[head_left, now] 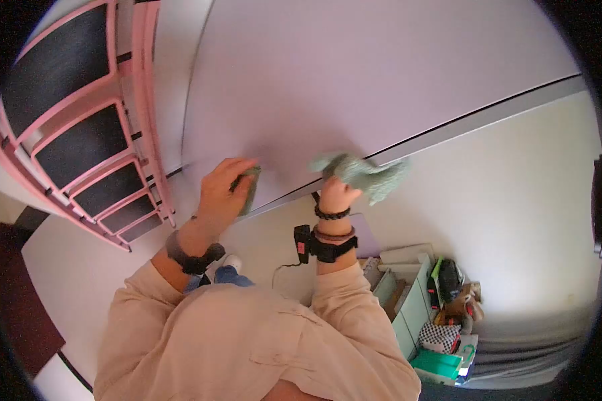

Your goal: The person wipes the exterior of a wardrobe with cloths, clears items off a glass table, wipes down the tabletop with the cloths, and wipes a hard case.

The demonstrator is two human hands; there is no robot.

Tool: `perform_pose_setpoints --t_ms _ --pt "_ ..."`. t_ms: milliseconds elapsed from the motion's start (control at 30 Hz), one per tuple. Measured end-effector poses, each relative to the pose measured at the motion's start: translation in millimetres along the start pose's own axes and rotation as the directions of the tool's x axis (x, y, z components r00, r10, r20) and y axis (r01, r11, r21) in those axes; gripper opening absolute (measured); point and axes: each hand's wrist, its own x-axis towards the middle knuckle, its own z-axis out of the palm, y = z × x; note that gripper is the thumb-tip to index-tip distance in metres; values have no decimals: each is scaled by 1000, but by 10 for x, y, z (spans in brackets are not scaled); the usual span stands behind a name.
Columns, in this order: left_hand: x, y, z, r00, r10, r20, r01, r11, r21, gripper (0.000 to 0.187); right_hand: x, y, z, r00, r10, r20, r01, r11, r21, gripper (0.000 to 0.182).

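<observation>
Both arms reach up toward a large pale lilac panel [301, 73] with a grey edge strip. My left hand [223, 190] is closed around a small dark green cloth or sponge [249, 190], close to the panel's lower left part. Bunched in my right hand [338, 196] is a light green cloth [364, 172], which lies against the panel's edge with one end hanging out to the right. Wristbands with black devices sit on both wrists.
A pink folding ladder [80, 100] with black steps stands at the left. Below right are a light green shelf unit [408, 307], bags and a green box [438, 363]. A dark brown piece of furniture [13, 294] is at the lower left.
</observation>
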Motion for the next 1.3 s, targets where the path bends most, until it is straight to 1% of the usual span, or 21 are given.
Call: perform_pose_setpoints --t_ms 33,67,100,133,167,233,267,300,367,467,600,767,833,867,900,933,1067,1133,1200,1267,1300 --pt "34 -12 -4 1000 11 10 -10 1000 -24 24 -11 188 -91 999 -45 -22 45 999 7 16" --pt "67 -13 -10 999 -26 25 27 999 -37 21 -76 533 -236 944 -292 154 320 695 -644 11" --pt "95 19 -2 997 -64 46 66 997 -47 19 -134 578 -232 903 -314 292 397 357 -845 9" --pt "157 73 28 997 -56 58 60 996 -66 19 -191 620 -227 844 -330 423 436 -38 -899 8" --pt "252 159 78 998 23 54 -18 996 -91 18 -275 684 -246 846 -290 447 444 -82 -892 8" --pt "462 402 209 992 113 51 -106 986 -128 16 -425 782 -234 936 -143 320 347 248 -904 9" --pt "590 575 313 957 288 -21 -287 939 -189 17 -470 825 -218 959 -77 271 280 372 -885 9" --pt "731 738 414 886 451 -106 -463 854 -237 18 -485 862 -198 967 -43 253 246 430 -869 10" --pt "977 1023 605 814 556 -172 -580 755 -305 19 -492 953 -165 970 2 244 212 488 -847 13" --pt "1173 1323 773 826 545 -144 -560 764 -320 23 -494 1026 -134 969 32 245 194 516 -834 16" --pt "1242 1163 959 730 643 -232 -678 638 -364 26 -485 1111 -91 965 46 256 192 541 -819 22" --pt "966 796 931 717 674 -176 -690 651 -316 24 -599 1174 -136 964 99 248 147 577 -803 28" --pt "780 587 954 750 644 -151 -659 709 -249 24 -654 1196 -183 962 123 243 127 586 -800 31" --pt "730 560 960 745 650 -152 -665 702 -254 24 -678 1198 -205 961 132 244 121 592 -797 33" --pt "694 539 962 783 607 -138 -618 732 -285 24 -697 1204 -219 960 141 242 111 599 -793 34" --pt "678 526 974 818 562 -123 -569 760 -314 24 -722 1209 -231 958 153 242 102 607 -788 35" --pt "948 931 885 793 596 -128 -605 747 -276 24 -816 1188 -272 952 186 244 53 683 -729 41" --pt "1077 1079 898 771 611 -178 -634 710 -306 22 -855 1218 -301 947 225 228 -29 768 -640 44" --pt "1048 978 931 785 599 -158 -615 721 -320 21 -865 1132 -320 941 283 189 -216 926 -310 47" --pt "958 807 846 800 586 -133 -593 734 -332 20 -787 917 -349 967 200 157 -171 969 -176 50" --pt "863 720 747 859 510 -40 -490 799 -349 19 -686 621 -340 988 26 152 35 920 -391 52"
